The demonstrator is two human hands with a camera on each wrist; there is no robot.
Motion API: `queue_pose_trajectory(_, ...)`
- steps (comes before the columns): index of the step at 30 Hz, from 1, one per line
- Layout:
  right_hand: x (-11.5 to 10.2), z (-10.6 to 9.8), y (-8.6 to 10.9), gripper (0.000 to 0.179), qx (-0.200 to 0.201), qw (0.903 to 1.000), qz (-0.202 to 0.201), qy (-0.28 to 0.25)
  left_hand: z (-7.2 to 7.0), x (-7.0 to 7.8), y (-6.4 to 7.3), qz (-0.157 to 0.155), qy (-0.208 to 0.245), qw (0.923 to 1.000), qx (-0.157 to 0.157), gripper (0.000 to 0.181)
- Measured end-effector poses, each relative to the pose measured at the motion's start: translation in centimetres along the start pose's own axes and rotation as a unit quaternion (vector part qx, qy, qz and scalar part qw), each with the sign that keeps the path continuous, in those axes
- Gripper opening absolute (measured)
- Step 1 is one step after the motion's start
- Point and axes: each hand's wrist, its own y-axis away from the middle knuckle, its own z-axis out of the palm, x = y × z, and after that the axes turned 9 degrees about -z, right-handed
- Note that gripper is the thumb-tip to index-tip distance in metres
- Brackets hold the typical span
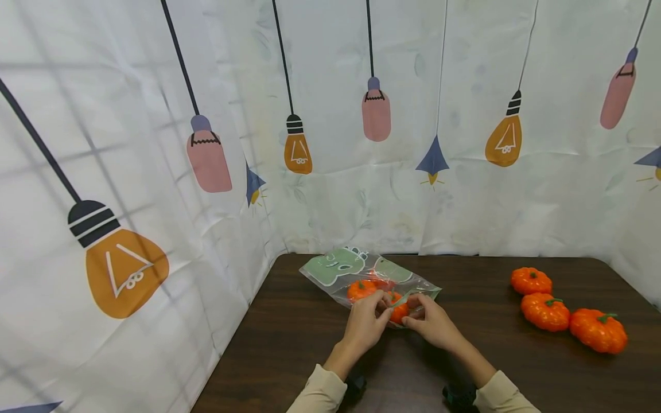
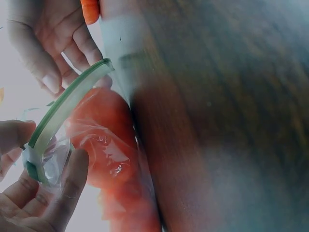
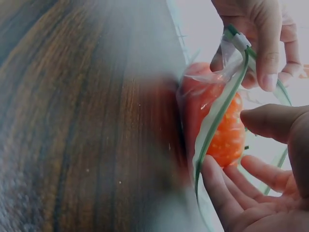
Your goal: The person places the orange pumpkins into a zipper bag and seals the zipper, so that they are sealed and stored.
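A clear zip bag [image 1: 335,268] with green printed shapes and a green zip edge [image 3: 224,106] lies on the table, with small orange toy pumpkins [image 1: 360,291] inside. Its mouth faces me and gapes apart. My left hand [image 1: 368,321] pinches one end of the zip edge, by the white slider [image 2: 33,157]. Across the mouth, my right hand [image 1: 431,322] has its fingers spread, with one fingertip touching the green edge and the thumb apart from it. Through the opening, an orange pumpkin [image 3: 227,137] shows between the hands in the right wrist view.
Three loose orange toy pumpkins [image 1: 544,312] sit close together on the right of the dark wooden table [image 1: 480,287]. A white curtain [image 1: 330,212] with printed lamps hangs along the back and left side of the table.
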Motion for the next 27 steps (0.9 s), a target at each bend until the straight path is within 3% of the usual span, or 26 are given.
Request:
queue_pose_trajectory(7, -0.4, 0.0, 0.1, 0.038, -0.026, 0.9994, -0.001, -0.025, 0.0, 0.0, -0.1, 0.002, -0.003, 1.0, -0.001, 0.014)
queue_pose_trajectory(17, -0.1, -0.2, -0.1, 0.031, -0.105, 0.9897, -0.089, -0.04, 0.0, -0.1, 0.0, 0.003, -0.008, 1.0, 0.003, 0.015)
queue_pose_trajectory(22, 0.0, -0.4, -0.1, 0.029, -0.098, 0.991, -0.084, -0.033, -0.1, 0.0, 0.0, 0.003, -0.01, 0.9999, 0.006, 0.015)
queue_pose_trajectory(27, -0.1, -1.4, -0.3, 0.024, -0.064, 0.9945, -0.082, -0.007, -0.1, 0.0, 0.0, 0.003, -0.008, 0.9999, 0.005, 0.014)
